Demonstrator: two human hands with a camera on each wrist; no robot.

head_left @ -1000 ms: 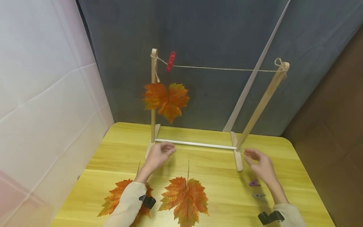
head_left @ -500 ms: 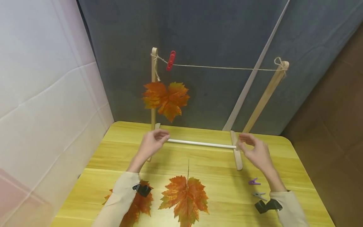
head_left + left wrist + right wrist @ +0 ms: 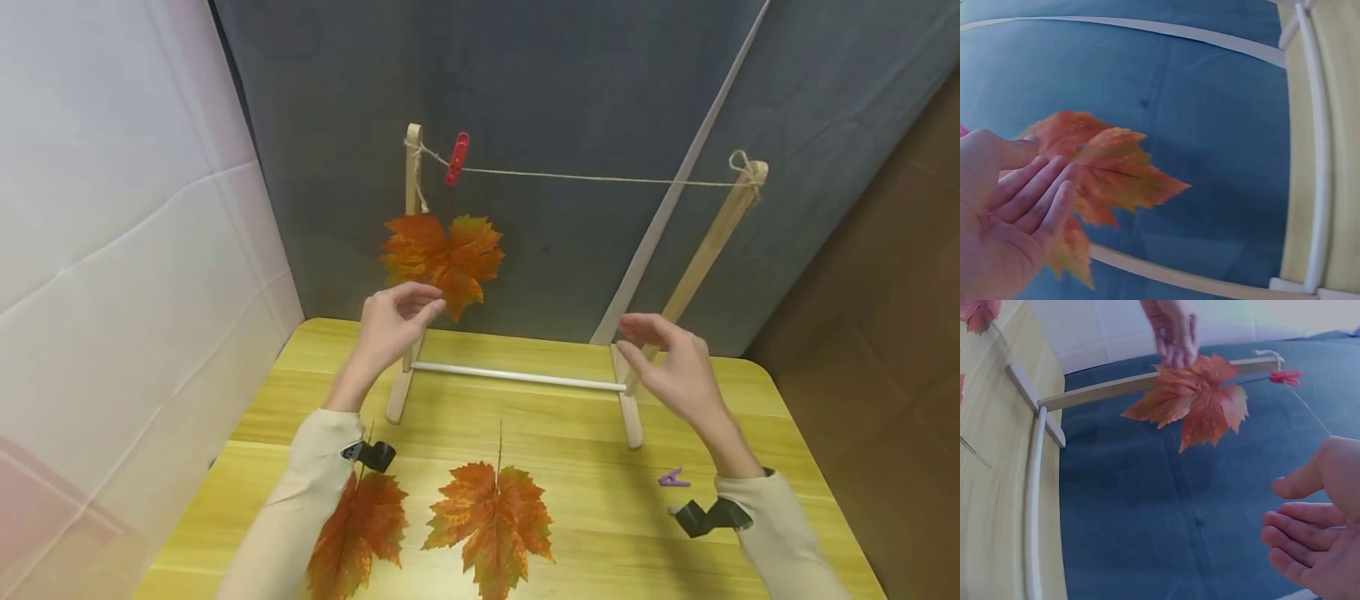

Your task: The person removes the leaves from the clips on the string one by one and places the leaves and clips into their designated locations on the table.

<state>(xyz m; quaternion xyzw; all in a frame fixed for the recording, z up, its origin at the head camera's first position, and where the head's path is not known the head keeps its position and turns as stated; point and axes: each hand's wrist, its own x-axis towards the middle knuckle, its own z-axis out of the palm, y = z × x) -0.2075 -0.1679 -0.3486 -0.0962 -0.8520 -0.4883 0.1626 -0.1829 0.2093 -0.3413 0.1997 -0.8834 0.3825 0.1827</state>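
Note:
An orange maple leaf hangs from a string by a red clothespin, beside the left post of a wooden stand. My left hand is raised at the leaf's lower left edge, fingers loosely bent and holding nothing. Whether its fingertips touch the leaf I cannot tell. Farther right, my right hand hovers in front of the right post, thumb and fingers apart. Nothing lies between them in the right wrist view, where the palm faces the hanging leaf.
Two more maple leaves lie on the yellow table: one in the middle, another partly under my left sleeve. A purple clothespin lies at the right. A white rod joins the stand's feet. Dark cloth hangs behind.
Both hands have risen from table height. The left went up to the hanging leaf, the right up in front of the right post. The grey clothespin is now mostly hidden by the right wrist camera.

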